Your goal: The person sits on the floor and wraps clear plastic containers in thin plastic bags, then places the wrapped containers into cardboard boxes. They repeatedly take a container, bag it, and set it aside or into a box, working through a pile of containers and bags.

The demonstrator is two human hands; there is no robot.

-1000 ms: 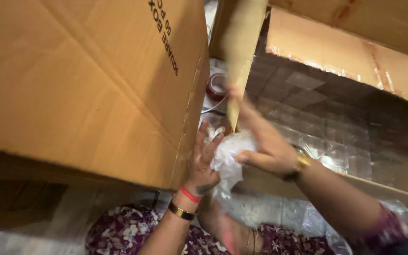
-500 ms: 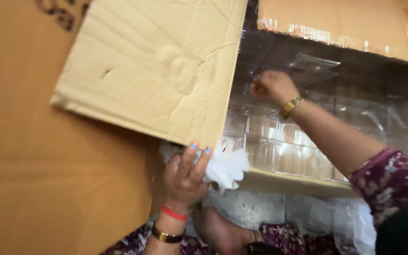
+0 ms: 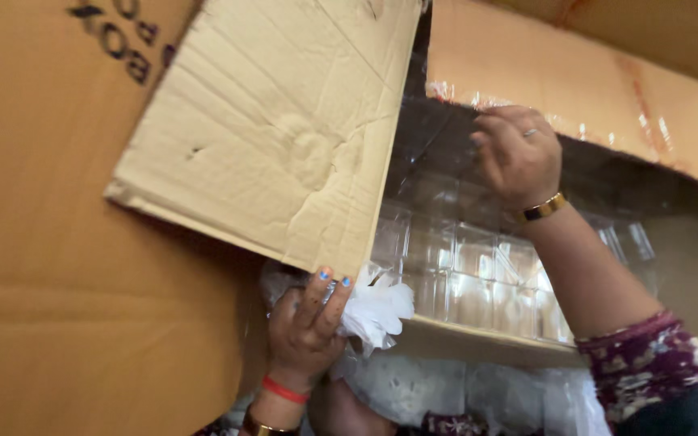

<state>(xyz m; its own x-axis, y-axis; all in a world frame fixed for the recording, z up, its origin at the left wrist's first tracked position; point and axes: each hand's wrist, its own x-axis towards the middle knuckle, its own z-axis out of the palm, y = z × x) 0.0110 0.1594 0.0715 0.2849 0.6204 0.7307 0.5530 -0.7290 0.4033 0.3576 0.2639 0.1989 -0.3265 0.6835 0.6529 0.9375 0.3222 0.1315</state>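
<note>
My left hand [image 3: 304, 327] grips a bunched wad of clear plastic wrap [image 3: 373, 307] at the lower edge of a raised cardboard flap [image 3: 276, 129]. My right hand [image 3: 519, 157] reaches into the open cardboard box [image 3: 575, 97], its fingers pinching the clear plastic liner [image 3: 446, 129] near the far flap. Inside the box lie rows of clear plastic containers [image 3: 462, 266], packed tightly side by side. A gold bangle sits on each wrist, and a red band on the left.
A large brown cardboard box wall [image 3: 58, 282] fills the left side. The near rim of the open box [image 3: 486, 343] runs below the containers. More crumpled clear plastic [image 3: 478, 387] lies beneath it, over my patterned clothing.
My right hand has risen from the containers toward the far flap, pulling the liner. The view has tilted, so the flap now covers the upper middle. The left hand keeps its hold.
</note>
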